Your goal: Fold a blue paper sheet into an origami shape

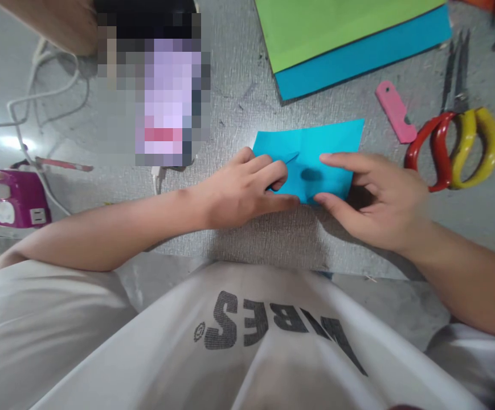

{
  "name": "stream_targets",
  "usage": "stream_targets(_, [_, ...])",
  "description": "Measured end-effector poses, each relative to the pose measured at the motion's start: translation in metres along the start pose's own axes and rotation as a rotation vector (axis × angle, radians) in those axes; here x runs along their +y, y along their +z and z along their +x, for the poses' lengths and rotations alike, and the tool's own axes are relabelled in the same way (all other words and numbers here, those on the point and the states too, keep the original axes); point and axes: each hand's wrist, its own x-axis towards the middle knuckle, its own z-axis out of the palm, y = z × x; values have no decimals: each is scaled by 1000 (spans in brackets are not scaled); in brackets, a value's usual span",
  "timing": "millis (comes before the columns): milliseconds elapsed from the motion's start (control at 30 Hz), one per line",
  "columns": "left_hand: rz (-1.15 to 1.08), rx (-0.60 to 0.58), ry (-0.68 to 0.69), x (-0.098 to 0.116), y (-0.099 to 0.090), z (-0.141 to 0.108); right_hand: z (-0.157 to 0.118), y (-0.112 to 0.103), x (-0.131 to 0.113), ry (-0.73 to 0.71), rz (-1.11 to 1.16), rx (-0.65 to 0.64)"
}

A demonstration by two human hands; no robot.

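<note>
A folded sheet of blue paper (315,139) lies in front of me, with crease lines and a small raised fold near its middle. My left hand (251,185) is on its left part, fingers curled over the paper and thumb along the near edge. From the right, my right hand (379,199) holds the sheet, with index finger and thumb spread a little apart on its upper face. The other right fingers are partly hidden near the paper's right edge.
Green paper (341,28) and blue paper (362,54) lie stacked at the far side. To the right are red-and-yellow-handled scissors (452,148) and a pink cutter (396,111). A phone with a blurred screen (168,97), a white cable (46,119) and a purple tape dispenser (20,196) are at left.
</note>
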Motion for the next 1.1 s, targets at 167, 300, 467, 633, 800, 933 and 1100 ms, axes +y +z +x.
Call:
stream_targets(167, [-25,2,-42,0,1,-2,0,2,6,26,143,9])
stream_targets(300, [-34,1,-85,2,5,-1,11,-7,26,-222,113,-154])
stream_targets(467, [-4,16,-55,2,7,1,16,-7,43,-498,-35,-126])
stream_targets(633, [35,-21,-35,6,0,2,16,-3,48,-621,-64,-41])
stream_targets(800, [95,-85,-13,8,-6,2,24,-2,50,-740,-63,24])
stream_targets(933, [127,-113,-3,10,-10,3,24,0,50,-725,-62,28])
stream_targets(1100, [137,-134,-13,12,-12,5,18,1,52,-560,-67,-58])
